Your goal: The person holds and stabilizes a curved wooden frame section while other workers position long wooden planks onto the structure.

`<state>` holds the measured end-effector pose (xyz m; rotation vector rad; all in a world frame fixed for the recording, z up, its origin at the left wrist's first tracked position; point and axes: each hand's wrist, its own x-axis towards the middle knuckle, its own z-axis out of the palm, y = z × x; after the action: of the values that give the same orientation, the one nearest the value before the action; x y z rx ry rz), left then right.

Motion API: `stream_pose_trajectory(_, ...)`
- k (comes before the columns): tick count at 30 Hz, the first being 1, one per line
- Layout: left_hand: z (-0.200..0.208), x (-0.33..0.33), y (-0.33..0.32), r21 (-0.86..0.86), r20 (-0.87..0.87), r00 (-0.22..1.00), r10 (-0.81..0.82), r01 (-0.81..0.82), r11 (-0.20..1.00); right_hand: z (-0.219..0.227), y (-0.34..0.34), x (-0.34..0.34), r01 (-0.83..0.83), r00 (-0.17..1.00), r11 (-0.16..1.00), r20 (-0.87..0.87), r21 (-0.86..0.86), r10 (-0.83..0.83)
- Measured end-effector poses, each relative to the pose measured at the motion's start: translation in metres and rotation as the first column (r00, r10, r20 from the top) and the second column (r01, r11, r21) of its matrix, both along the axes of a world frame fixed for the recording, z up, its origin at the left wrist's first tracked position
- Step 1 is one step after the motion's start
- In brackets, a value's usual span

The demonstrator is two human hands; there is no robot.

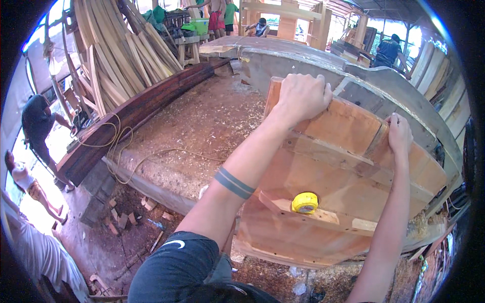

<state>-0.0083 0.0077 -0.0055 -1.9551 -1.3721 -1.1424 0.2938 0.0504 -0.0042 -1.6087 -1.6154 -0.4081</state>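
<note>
A large reddish-brown wooden panel point(328, 174) with a curved upper edge and pale battens across its face leans in front of me. My left hand point(305, 96), its arm banded with dark stripes, is closed over the panel's top edge near its left corner. Farther right and a little lower, my right hand point(400, 132) grips the same edge, with its fingers hooked over the far side and partly hidden. Below and between the hands, a yellow tape measure point(305, 203) rests on a batten.
Behind the panel stands a grey curved boat-like structure point(283, 63). To the left, a dark timber beam point(146, 113) borders a brown surface point(202, 118) littered with shavings. A thin cord point(177, 150) loops over both. Stacked planks point(108, 45) lean behind; several people stand around.
</note>
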Motion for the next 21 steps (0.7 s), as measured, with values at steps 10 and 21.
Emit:
stream_pose_trajectory(10, -0.0007, -0.0001, 0.0, 0.007, 0.023, 0.999, -0.023, 0.023, 1.0, 0.0005, -0.0016, 0.0005, 0.001, 1.0, 1.0, -0.002, -0.008, -0.001)
stream_pose_trajectory(21, 0.0006, -0.0002, -0.002, -0.02, 0.02, 1.0, -0.024, 0.024, 1.0, 0.0001, -0.003, -0.001, -0.016, 1.0, 1.0, -0.005, 0.007, 0.016)
